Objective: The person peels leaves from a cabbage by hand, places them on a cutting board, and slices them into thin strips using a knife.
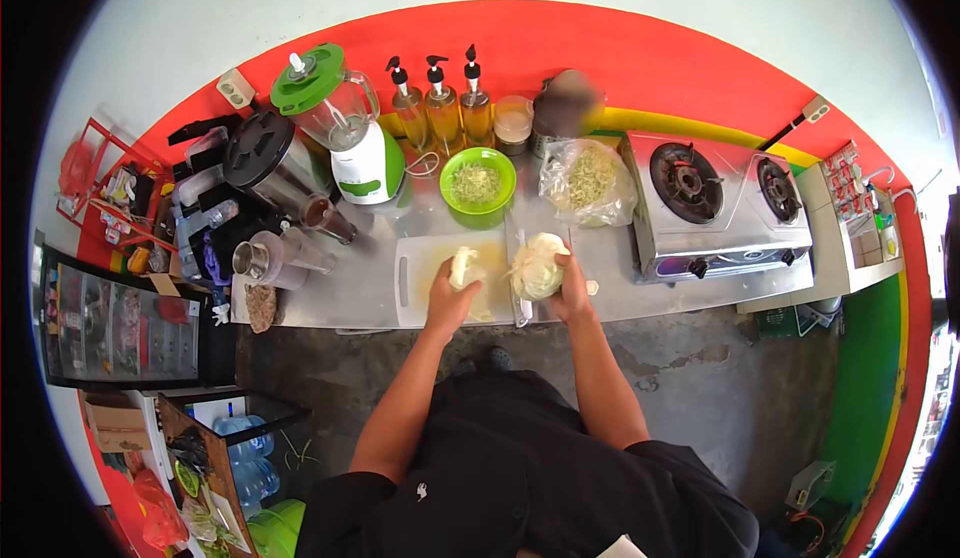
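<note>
My right hand (573, 293) is wrapped round the side of a pale, partly cut cabbage (537, 266), just right of the cutting board. My left hand (450, 300) grips a smaller cabbage piece (464, 264) over the white cutting board (414, 283). Along the board's right edge lies what looks like a knife (523, 312), partly hidden by the cabbage. Beyond the board stands a green bowl (477, 219) with shredded cabbage (476, 184) inside. To its right, a clear plastic bag (619, 198) also holds shreds. A small pale scrap (592, 287) lies beside my right hand.
A two-burner gas stove (672, 241) stands at the right of the steel counter (370, 248). A green-lidded blender (366, 163), a steel jug-like appliance (275, 158) and several pump bottles (443, 118) line the back. A glass-fronted fridge (125, 323) is at the left.
</note>
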